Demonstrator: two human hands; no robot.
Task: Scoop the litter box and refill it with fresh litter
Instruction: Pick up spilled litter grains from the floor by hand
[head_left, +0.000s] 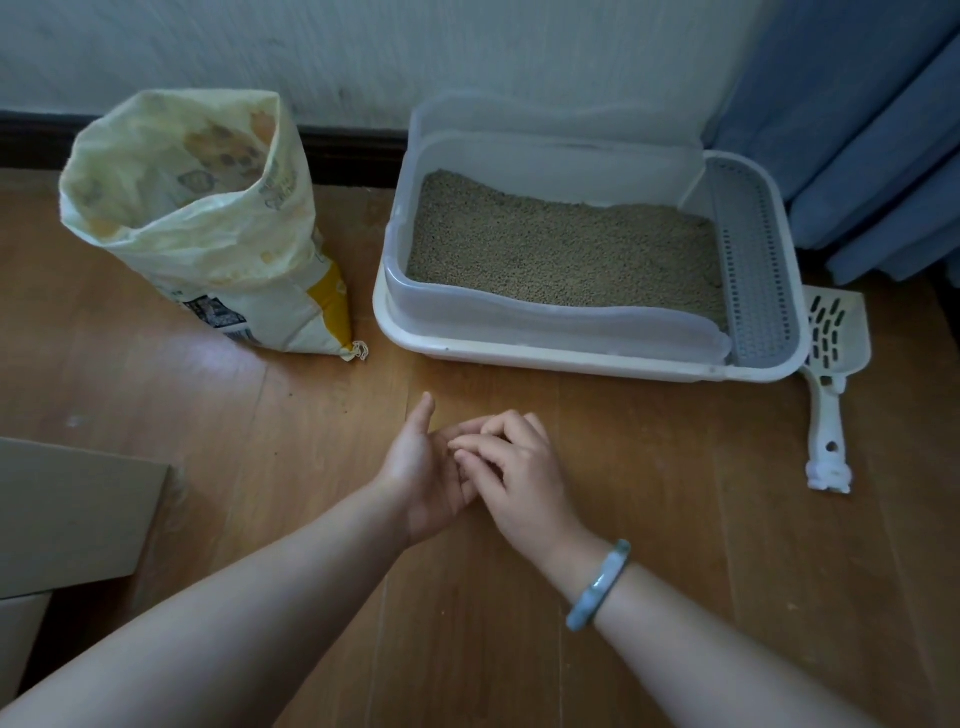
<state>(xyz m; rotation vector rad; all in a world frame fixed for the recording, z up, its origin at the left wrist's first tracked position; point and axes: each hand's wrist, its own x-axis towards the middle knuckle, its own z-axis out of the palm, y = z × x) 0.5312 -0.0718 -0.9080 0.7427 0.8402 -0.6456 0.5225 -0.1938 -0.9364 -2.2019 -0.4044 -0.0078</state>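
I'm idling both hands near centre, gripping nothing: left hand (421, 467) fingers extended, right hand (519, 467) loosely curled on them. Litter box (571, 358) sitting far right, scoop (831, 364) lying beside its right wall, within reach. Litter bag (208, 234) standing unsealed far left.

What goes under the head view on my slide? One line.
Left hand and right hand touch before a filled litter box, open litter bag left of it, scoop on its right.

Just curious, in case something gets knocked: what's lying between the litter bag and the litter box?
Nothing: in the head view, only bare wooden floor separates the litter bag from the litter box.
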